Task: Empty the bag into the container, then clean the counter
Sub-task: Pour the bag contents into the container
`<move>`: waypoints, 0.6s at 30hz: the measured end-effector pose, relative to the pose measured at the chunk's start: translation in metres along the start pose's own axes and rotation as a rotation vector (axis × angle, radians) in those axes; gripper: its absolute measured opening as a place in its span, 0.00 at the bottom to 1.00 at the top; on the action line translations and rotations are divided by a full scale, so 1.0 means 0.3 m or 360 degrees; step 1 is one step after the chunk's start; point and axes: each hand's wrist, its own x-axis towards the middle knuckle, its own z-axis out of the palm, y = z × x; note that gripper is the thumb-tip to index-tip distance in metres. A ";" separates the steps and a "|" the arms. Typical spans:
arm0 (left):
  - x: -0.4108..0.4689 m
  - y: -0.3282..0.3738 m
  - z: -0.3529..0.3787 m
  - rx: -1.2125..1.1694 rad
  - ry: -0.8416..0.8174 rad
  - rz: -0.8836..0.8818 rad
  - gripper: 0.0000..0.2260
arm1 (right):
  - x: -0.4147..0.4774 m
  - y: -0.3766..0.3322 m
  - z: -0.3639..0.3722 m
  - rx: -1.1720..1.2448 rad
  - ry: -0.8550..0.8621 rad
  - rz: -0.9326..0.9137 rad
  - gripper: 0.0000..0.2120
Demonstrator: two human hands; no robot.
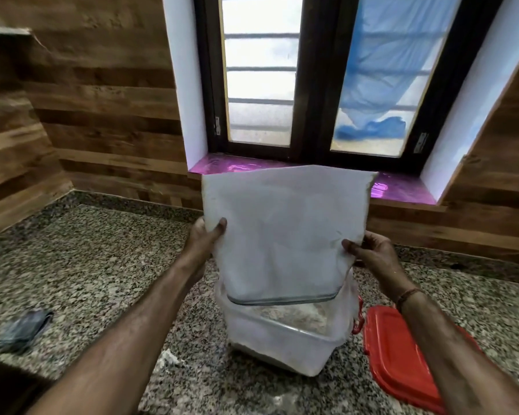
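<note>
speckled granite worktop (pixel 96 265) below a barred window, wood-panelled wall behind. left hand (pixel 206 236) pinching the left edge of the bag (pixel 282 229), thumb on the near face, fingers tucked behind. right hand (pixel 372 253) pinching the opposite edge the same way, a touch lower than the left. bag held upside down between the two, long axis upright, zip mouth at the bottom, closed end up against the pink sill (pixel 222 168). mouth right over the container (pixel 282 342), just inside or just above its rim: hard to call from this angle. slack and flat, so probably near empty; pale powdery stuff already down in the container. both hands equally placed for a shake, straight down the line from bag to container, no sideways shift needed. next, by the look of it: shake out the last, then lift away. red lid (pixel 402 357) lying flat just right of the container, partly behind the right forearm. small pale spill (pixel 170 359) on the worktop just left of the container, waiting for the wipe. dark crumpled cloth (pixel 23 327) well off to the left, nearer the left hand for the clean-up.
</note>
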 end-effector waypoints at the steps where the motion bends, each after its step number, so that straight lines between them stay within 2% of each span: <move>1: -0.012 -0.008 -0.014 0.0132 -0.0131 -0.0091 0.20 | 0.000 -0.002 0.003 -0.0024 -0.0006 0.0030 0.09; 3: -0.023 -0.041 -0.056 0.0339 -0.0262 -0.0188 0.23 | 0.005 -0.006 0.007 -0.0061 -0.0006 0.0075 0.09; 7: 0.016 -0.008 -0.054 0.0064 0.0049 -0.0056 0.14 | 0.022 -0.024 0.008 -0.0162 0.0020 0.0119 0.11; 11: 0.060 0.036 -0.022 -0.0054 0.0032 0.0002 0.13 | 0.014 -0.044 0.021 -0.0693 -0.0145 0.0189 0.08; 18: 0.159 0.033 -0.024 -0.0161 0.0006 -0.0178 0.09 | 0.016 -0.126 0.050 -0.0566 0.0220 0.0201 0.02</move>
